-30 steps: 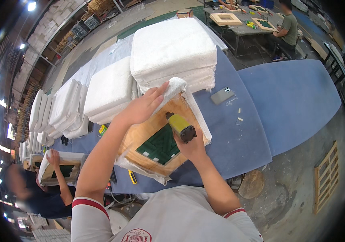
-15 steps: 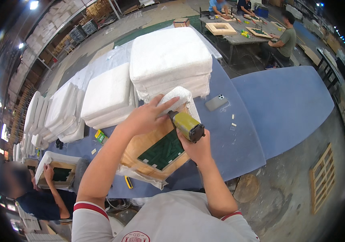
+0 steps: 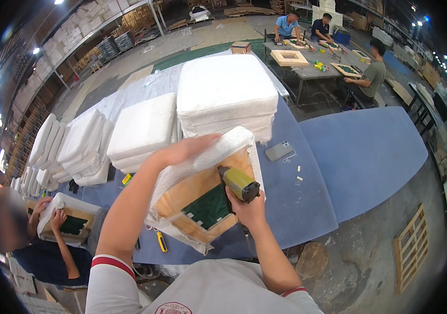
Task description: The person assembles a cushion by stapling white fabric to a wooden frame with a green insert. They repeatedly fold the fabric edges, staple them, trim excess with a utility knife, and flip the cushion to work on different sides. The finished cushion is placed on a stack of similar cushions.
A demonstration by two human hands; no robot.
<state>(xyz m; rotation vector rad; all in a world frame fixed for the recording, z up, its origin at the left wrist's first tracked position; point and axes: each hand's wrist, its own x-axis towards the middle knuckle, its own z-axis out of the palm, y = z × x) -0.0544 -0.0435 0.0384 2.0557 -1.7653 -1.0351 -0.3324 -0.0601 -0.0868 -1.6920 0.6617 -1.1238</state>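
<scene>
A padded seat with a wooden frame [image 3: 171,198] and white fabric [image 3: 195,168] over its edges lies before me, tilted, its underside showing. Green webbing [image 3: 210,208] crosses the frame's opening. My right hand [image 3: 249,212] grips a staple gun [image 3: 240,184] with an olive-yellow body and black end; its nose is over the inner side of the frame. A hose runs down from it. Along the seat's far white edge is my left hand [image 3: 184,150], its fingers smeared by motion, so whether they hold the fabric is unclear.
Stacks of white padded seats [image 3: 227,86] stand behind on the blue table [image 3: 307,193]. A phone [image 3: 279,151] lies right of the seat, a yellow-handled tool [image 3: 161,242] near the front edge. At left a co-worker [image 3: 51,259] handles another seat; several people work at a far table [image 3: 312,70].
My left hand has moved left, away from the staple gun's nose, along the fabric edge. The seat's far edge now stands more exposed. The view has shifted slightly; the right hand keeps the staple gun.
</scene>
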